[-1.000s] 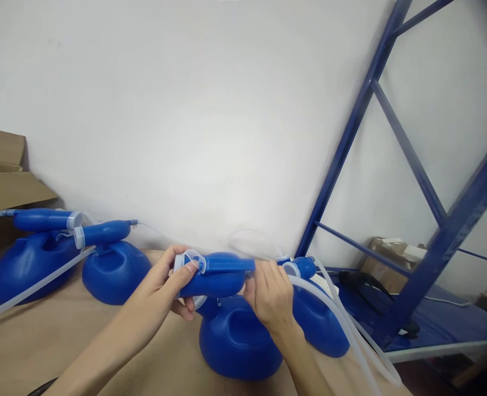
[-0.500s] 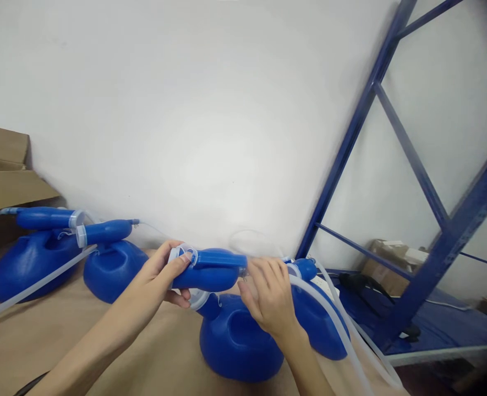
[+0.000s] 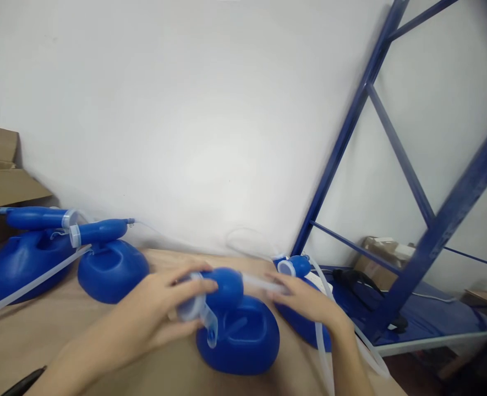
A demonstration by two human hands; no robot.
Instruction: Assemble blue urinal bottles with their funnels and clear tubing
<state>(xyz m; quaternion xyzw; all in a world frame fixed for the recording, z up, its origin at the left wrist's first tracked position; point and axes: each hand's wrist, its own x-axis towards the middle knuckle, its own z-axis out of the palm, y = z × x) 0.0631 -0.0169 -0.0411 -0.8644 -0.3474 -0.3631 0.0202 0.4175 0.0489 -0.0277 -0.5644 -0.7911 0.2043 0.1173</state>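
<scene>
My left hand (image 3: 173,308) is closed round the whitish capped end of a blue plastic funnel-like piece (image 3: 226,289). A translucent strap with a loop (image 3: 211,329) hangs from that cap. From the piece's other end a whitish hose (image 3: 262,282) runs right, and my right hand (image 3: 303,297) has its fingers closed round it; both hands are somewhat blurred. Just below the held piece, a rounded blue bottle (image 3: 243,349) with a recessed grip stands on the brown work surface (image 3: 156,366). Its neck is hidden behind the piece and my left hand.
Two more blue bottles (image 3: 113,272) with blue pieces on top stand at left, beside an open cardboard box (image 3: 12,187). Another blue bottle (image 3: 303,324) and loose hoses (image 3: 377,360) lie at right, near a blue metal rack (image 3: 338,148). A white wall rises behind.
The held blue piece has turned, its capped end swinging towards me. My right hand has moved right, off the piece's narrow end and along the hose. My left hand has dropped lower.
</scene>
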